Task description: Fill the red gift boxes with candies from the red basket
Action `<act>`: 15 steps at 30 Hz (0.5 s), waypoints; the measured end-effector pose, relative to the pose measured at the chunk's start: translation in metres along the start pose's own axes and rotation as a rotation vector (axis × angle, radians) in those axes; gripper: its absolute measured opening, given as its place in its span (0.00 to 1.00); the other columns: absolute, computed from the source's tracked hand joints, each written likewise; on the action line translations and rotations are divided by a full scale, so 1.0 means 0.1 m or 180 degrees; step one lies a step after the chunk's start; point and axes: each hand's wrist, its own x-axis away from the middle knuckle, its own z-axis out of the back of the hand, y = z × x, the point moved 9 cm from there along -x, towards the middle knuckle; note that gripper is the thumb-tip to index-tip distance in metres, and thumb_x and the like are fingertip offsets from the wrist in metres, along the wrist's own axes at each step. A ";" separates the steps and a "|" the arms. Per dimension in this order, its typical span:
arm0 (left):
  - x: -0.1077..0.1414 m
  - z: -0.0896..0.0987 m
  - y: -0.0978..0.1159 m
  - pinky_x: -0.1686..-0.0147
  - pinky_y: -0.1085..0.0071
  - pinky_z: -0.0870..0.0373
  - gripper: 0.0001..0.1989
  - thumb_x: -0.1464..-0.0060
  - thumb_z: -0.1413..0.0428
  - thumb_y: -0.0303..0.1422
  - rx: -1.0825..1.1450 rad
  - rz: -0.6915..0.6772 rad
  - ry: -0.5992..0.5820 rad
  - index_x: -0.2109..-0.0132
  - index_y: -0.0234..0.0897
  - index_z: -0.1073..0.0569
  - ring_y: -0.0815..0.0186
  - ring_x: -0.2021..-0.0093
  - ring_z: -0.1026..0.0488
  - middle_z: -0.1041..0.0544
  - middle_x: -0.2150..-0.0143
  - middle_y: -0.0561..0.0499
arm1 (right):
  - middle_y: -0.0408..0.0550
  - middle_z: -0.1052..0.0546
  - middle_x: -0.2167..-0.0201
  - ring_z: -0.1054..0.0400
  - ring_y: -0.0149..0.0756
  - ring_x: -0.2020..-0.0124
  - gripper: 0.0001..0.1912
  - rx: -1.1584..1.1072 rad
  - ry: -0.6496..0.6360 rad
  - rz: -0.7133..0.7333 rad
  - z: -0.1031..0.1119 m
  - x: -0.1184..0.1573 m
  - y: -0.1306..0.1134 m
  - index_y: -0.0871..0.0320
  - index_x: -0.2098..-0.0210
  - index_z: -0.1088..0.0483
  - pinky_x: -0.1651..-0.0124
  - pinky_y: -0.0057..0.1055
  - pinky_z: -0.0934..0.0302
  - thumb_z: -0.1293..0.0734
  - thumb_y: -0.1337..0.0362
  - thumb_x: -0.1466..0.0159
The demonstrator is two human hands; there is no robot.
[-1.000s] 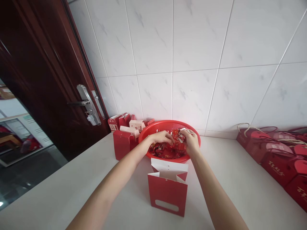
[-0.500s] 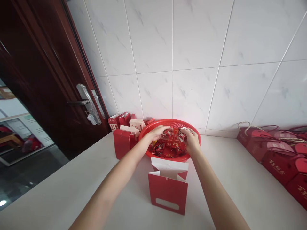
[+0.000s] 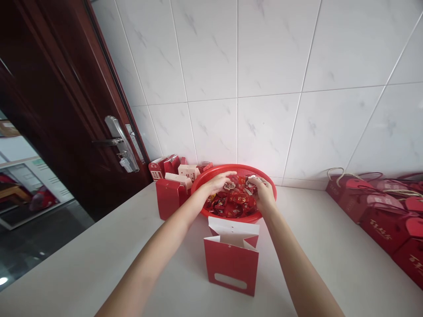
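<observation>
One packet (image 3: 229,186) shows by the left hand (image 3: 215,183), whose grip is unclear after drawing back and baring the pile (image 3: 232,210) below; the right hand (image 3: 264,194) pinches another.

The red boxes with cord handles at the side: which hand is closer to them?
Right. The right hand is over the basket's right side, across the counter from the boxes. The left hand is over the basket's left part, farther off.
</observation>
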 end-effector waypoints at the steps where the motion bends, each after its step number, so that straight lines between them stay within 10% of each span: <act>1: -0.01 0.01 -0.01 0.59 0.71 0.27 0.25 0.51 0.47 0.26 -0.0123 -0.0005 0.0013 0.45 0.45 0.24 0.65 0.62 0.23 0.20 0.63 0.53 | 0.41 0.24 0.79 0.29 0.34 0.76 0.09 -0.0001 -0.0002 -0.0003 0.00 0.00 0.00 0.56 0.76 0.30 0.75 0.29 0.30 0.26 0.69 0.55; 8: 0.09 -0.25 -0.03 0.60 0.67 0.29 0.11 0.50 0.48 0.31 -0.1895 0.0114 -0.0545 0.72 0.38 0.21 0.59 0.65 0.24 0.20 0.70 0.48 | 0.42 0.24 0.79 0.28 0.33 0.75 0.08 -0.0041 -0.0014 0.0001 0.01 -0.01 0.01 0.57 0.76 0.29 0.74 0.28 0.30 0.27 0.68 0.56; 15: 0.38 -0.83 -0.05 0.69 0.65 0.34 0.07 0.61 0.36 0.32 -0.2949 -0.0264 -0.1499 0.71 0.41 0.24 0.62 0.76 0.31 0.26 0.77 0.53 | 0.41 0.25 0.80 0.29 0.33 0.76 0.09 -0.0025 0.0080 -0.0009 0.01 0.00 0.00 0.57 0.79 0.31 0.76 0.26 0.32 0.27 0.69 0.58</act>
